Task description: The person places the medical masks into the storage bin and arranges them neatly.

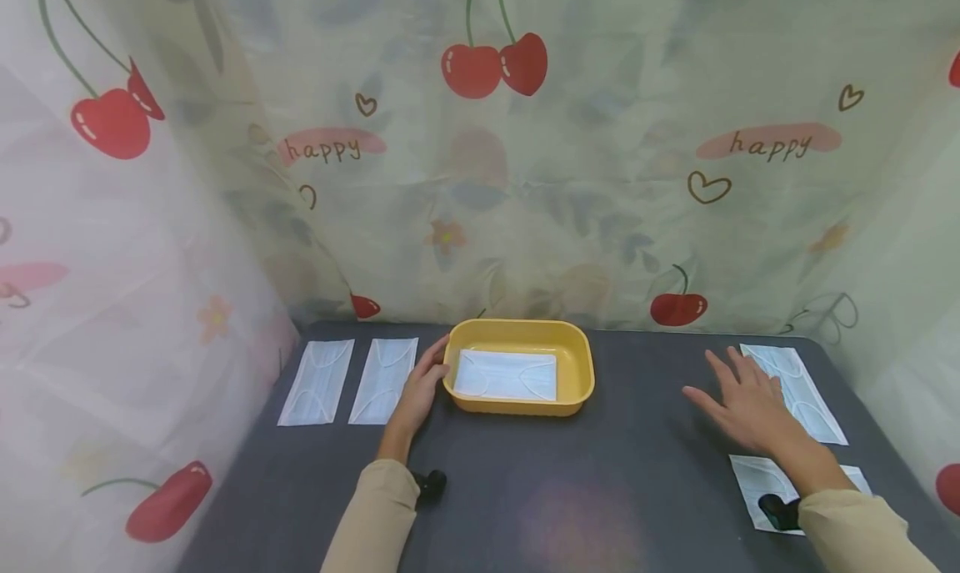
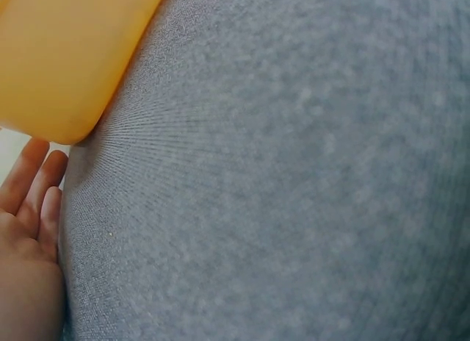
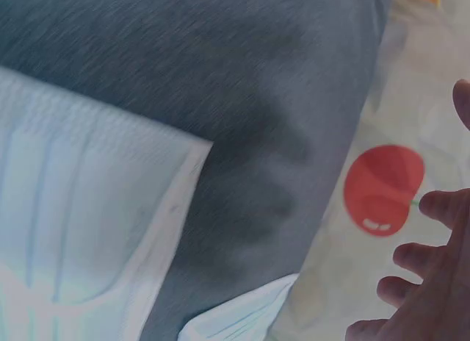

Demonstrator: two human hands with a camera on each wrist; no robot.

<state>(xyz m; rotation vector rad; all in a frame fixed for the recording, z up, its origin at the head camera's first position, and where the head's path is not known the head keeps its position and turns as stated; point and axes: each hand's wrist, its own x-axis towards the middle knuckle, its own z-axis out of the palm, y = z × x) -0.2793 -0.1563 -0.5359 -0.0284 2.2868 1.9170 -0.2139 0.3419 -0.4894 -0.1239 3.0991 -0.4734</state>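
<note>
A yellow plastic basket [image 1: 517, 408] stands at the back middle of the table, with a light-blue face mask [image 1: 506, 376] lying flat in it. My left hand [image 1: 417, 389] is at the basket's left end, its fingertips right at the rim and wall. In the left wrist view its fingers [image 2: 33, 183] extend fairly straight by the basket's corner [image 2: 70, 84]. On the right side my right hand [image 1: 750, 406] hovers with spread fingers and holds nothing. It partly covers a face mask [image 1: 802, 389] behind it. A nearer mask [image 1: 757, 481] lies under the right forearm, partly hidden.
Two more face masks, one at the far left [image 1: 317, 383] and one [image 1: 381, 381] beside my left hand, lie flat on the dark grey table [image 1: 480, 490]. A cherry-printed curtain [image 1: 570, 181] hangs behind the table and along both sides.
</note>
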